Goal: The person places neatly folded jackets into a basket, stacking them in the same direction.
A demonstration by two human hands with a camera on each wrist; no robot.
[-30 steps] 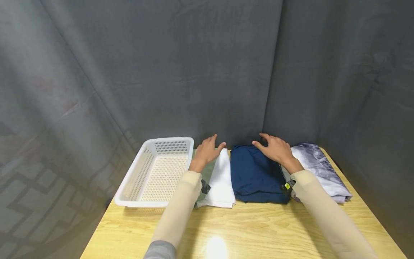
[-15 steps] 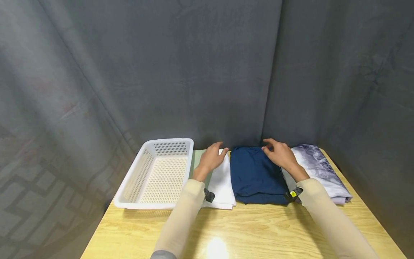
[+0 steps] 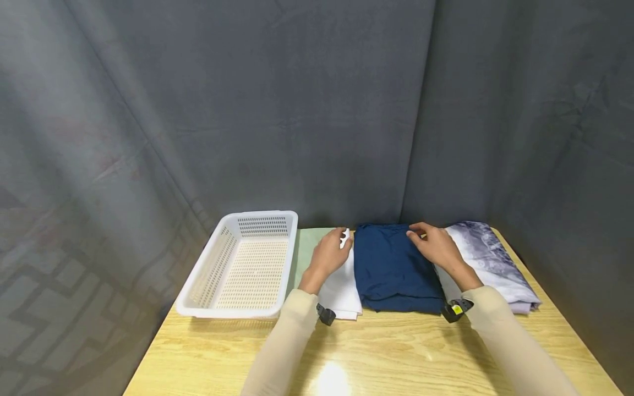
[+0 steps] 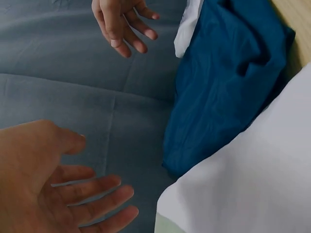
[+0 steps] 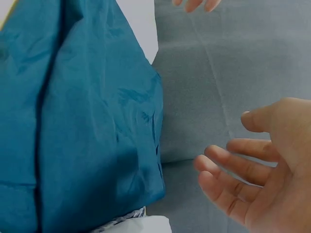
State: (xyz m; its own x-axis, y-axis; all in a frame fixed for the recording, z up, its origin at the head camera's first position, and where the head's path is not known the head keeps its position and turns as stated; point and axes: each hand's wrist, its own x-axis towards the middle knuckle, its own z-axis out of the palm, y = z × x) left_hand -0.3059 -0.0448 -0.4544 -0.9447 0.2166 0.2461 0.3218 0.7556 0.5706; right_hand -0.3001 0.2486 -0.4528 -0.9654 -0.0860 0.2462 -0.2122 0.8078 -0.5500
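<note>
My left hand (image 3: 326, 257) is over the white folded cloth (image 3: 342, 291), its fingers relaxed and parted in the left wrist view, with nothing between them. The right hand (image 3: 440, 250) hovers near the right edge of the folded navy cloth (image 3: 393, 272). In the right wrist view that hand (image 5: 262, 170) has loosely bent fingers and holds nothing. The navy fabric (image 5: 97, 126) looks smooth and a little wrinkled there. Both palms face each other across the navy cloth. Part of the white cloth is hidden behind my left hand.
To the left stands a white perforated plastic basket (image 3: 230, 313). A pale green cloth (image 3: 307, 242) lies between basket and white cloth. On the right is a folded grey-and-white patterned cloth (image 3: 495, 264). All are on a wooden table (image 3: 386, 352) before a grey curtain (image 3: 297, 110).
Both hands have come down and back toward me, shifting a little to the right. Their fingers are less spread than before. The cloths and basket stay in place.
</note>
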